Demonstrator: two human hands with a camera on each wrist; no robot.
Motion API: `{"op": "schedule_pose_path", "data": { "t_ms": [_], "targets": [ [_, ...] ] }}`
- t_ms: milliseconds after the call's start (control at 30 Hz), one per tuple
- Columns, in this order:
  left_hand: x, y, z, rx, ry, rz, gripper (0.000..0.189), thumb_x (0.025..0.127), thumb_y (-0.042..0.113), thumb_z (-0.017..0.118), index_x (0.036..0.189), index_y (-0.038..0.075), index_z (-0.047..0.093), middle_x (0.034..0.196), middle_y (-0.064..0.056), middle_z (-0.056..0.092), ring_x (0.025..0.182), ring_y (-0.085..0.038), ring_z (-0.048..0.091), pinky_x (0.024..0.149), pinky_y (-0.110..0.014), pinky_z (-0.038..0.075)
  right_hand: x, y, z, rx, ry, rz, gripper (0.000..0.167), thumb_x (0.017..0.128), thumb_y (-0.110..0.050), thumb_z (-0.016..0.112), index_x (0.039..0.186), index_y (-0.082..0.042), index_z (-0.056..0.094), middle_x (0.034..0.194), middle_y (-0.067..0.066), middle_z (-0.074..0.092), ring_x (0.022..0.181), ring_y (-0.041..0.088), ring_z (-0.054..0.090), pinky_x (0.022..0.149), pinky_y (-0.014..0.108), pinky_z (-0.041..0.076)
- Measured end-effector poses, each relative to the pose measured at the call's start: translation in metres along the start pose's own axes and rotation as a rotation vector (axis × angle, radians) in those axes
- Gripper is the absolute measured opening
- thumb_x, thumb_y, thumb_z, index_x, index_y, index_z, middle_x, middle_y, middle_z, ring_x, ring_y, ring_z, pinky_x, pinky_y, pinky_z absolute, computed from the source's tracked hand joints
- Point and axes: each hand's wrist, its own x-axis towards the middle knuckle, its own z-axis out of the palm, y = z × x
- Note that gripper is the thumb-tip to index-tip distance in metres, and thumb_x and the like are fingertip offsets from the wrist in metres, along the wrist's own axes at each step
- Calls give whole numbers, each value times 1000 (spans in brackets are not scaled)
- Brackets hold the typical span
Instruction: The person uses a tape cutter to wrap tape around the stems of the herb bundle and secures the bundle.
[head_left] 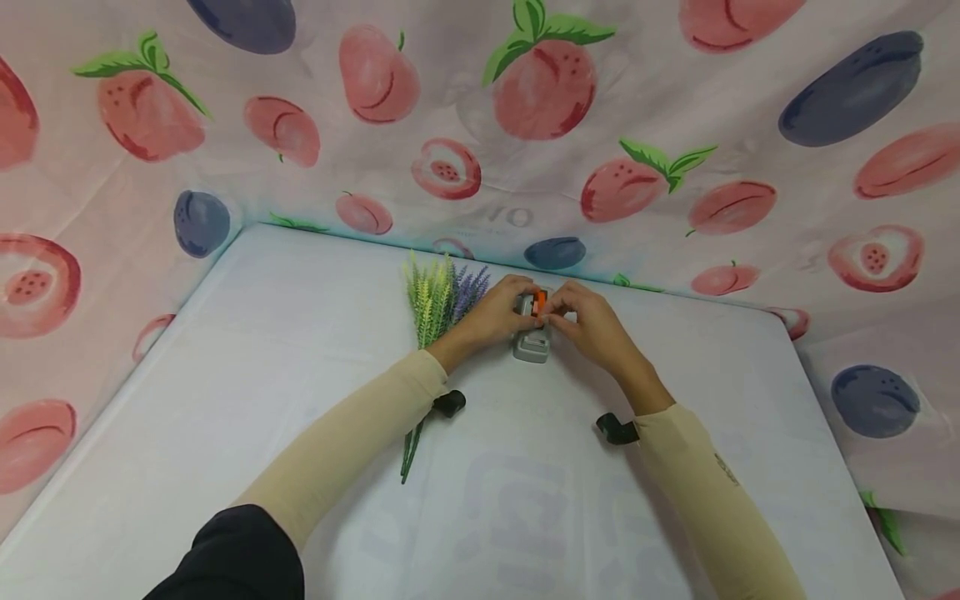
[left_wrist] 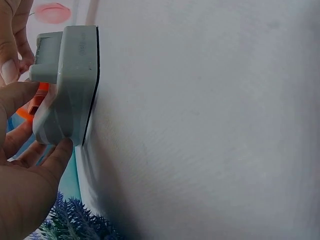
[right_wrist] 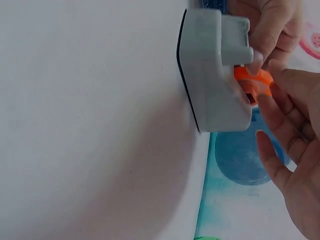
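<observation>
Grey casing, apparently plastic, is presented by the dispenser (head_left: 531, 347), which is set upright at the far side of the white surface (head_left: 300, 467), right of the flower stems (head_left: 431, 304). An orange part (head_left: 539, 302) is seen in its notch; the exact fit is hidden by the fingers.

The dispenser is gripped from the left by the left hand (head_left: 491, 315), with the thumb laid at the notch and fingertips curled about the far end. Whether the orange part is also pinched there cannot be told. At the right hand (head_left: 597, 327), thumb and forefinger appear to be closed in a pinch on the orange part, the other fingers being held clear of the casing.

For sound work at the orange part, the casing should be kept flat and firmly braced by the left hand, and the part should be handled squarely to the notch, by its edges, without prying.

The long axis is laid near to far, almost straight. The blocky end is pointed to the near side, the rounded, sloping end to the far side and the patterned cloth (head_left: 450, 100). The base is turned down to the surface.
</observation>
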Motion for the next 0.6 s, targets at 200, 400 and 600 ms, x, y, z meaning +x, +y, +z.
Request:
{"op": "schedule_pose_path", "data": {
  "t_ms": [200,400,600],
  "targets": [
    [-1,1,-1,0,0,-2,52,95,22,74,142,7,57,154,-14,42,142,-29,42,117,-43,36,-7,-4,0,3,-11,20,5,94,-13,74,95,-10,71,98,3,63,91,18,64,88,45,54],
    [2,0,-1,27,-14,12,50,96,17,73,141,4,57,152,-15,44,141,-29,42,116,-42,37,-12,-6,1,6,-10,23,6,94,-12,74,97,-8,72,99,4,63,90,18,65,84,42,55],
    [4,3,-7,-15,-59,5,51,95,16,73,143,4,57,147,-14,51,140,-28,42,115,-42,37,-15,-6,1,23,15,6,5,93,-9,74,96,-6,73,97,5,64,89,19,66,85,43,56]
  ]
}}
